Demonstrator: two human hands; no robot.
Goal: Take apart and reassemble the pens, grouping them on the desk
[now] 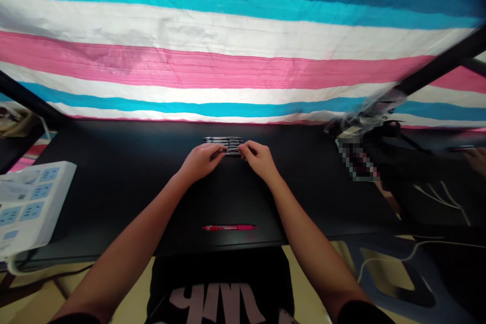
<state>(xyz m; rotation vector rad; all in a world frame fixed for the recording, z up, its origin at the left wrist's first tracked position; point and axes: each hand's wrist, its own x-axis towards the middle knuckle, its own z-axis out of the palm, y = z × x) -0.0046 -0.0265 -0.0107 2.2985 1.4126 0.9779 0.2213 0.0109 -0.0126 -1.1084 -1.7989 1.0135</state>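
Note:
Several dark, clear-barrelled pens (223,139) lie side by side in a row on the black table (125,177), pointing left to right. At the left end of the row, my left hand (203,159) has its fingers closed on a pen on the near side. My right hand (260,158) pinches the right end of the row with thumb and fingertips. My fingers hide part of the nearer pens. Closer to my body, a red pen (230,227) lies by itself near the table's front edge, touched by neither hand.
A white power strip (61,202) stands at the left table edge. On the right are a crumpled clear plastic bag (374,111), a blurred-out phone-like object (359,161) and loose white cables (440,200). Striped sheeting (228,71) hangs behind the table. Another person's hand (477,159) shows at far right.

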